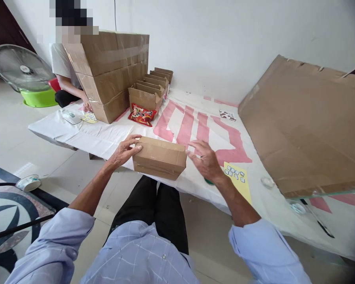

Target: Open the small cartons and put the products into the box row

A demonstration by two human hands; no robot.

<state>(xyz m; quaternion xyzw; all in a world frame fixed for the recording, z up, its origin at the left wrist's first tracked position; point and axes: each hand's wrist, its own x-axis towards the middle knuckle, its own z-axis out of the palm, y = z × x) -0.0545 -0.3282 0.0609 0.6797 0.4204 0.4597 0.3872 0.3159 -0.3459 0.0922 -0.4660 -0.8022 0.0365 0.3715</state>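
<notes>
The left hand lies against the left end of a small cardboard box, fingers curled loosely with their tips on the top edge and the thumb along the side; it touches the box rather than clasping it. The right hand hovers just beside the box's right end, fingers spread wide and holding nothing. The box is closed, plain brown, rectangular and flat-topped, and sits at the near edge of the tabletop, which is covered by a white sheet with broad pink stripes.

Beyond it lies a shiny red snack packet before a row of open cardboard boxes and a stack of large taped cartons. A yellow sticker sheet lies just right of the right hand, near a big flat cardboard panel.
</notes>
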